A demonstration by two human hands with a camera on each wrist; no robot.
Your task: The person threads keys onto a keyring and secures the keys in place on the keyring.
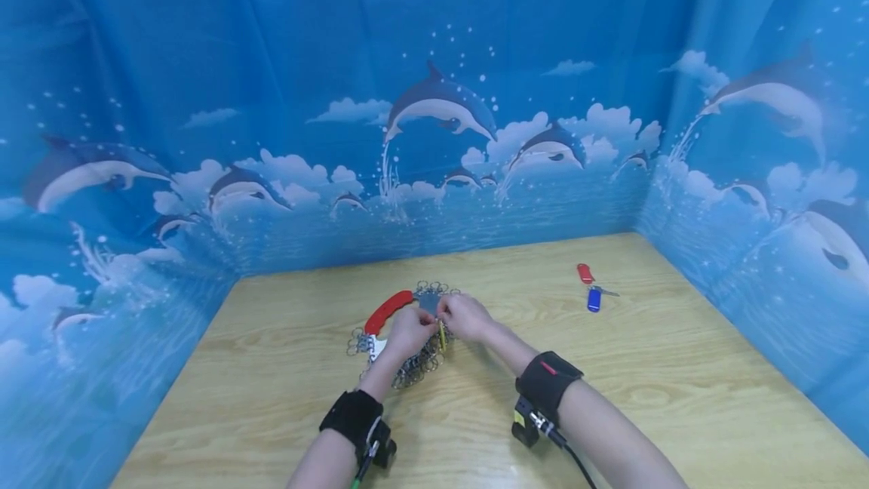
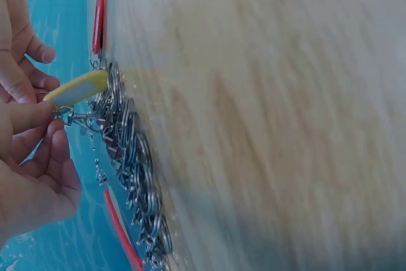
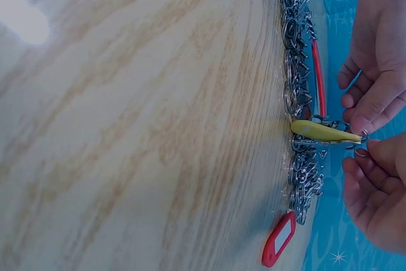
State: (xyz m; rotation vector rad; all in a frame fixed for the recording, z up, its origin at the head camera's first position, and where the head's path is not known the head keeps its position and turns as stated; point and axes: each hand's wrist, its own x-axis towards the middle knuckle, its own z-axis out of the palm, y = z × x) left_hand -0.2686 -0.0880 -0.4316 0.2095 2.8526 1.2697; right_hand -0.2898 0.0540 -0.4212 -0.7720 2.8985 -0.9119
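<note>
Nearest my head cam: two forearms w/ black straps point(image 1: 551, 383) carrying the wrist cams point(image 1: 525, 429), prob. set so each lens faces its own hand's work. From my remote seat I see both hands together over the surface point(image 1: 516, 466), roughly mid-frame. Left hand point(image 1: 409, 332) is pinching, thumb + index, on a small metal fitting point(image 2: 66, 115) by the end of the yellow tag point(image 1: 443, 336); right hand point(image 1: 465, 315) pinches just beside it, at the tag's ring point(image 3: 361, 152). Can't tell exactly which loop each set of fingers has, b/c they overlap. Tip-to-tip hold is likely b/c the metal bits are tiny.

Yellow tag slants down from the fingertips, free end low by the steel rings point(image 1: 410, 376) fringing the holder point(image 1: 428, 302). Holder lies on the surface, red handle point(image 1: 388, 312) at its left; I figure lying flat keeps it steady w/ both hands busy.

Off right, well apart from the hands: red tag point(image 1: 585, 274) and, just beside it, blue tag point(image 1: 594, 299) w/ a key point(image 1: 609, 293), prob. there to stay out of the hands' way.
</note>
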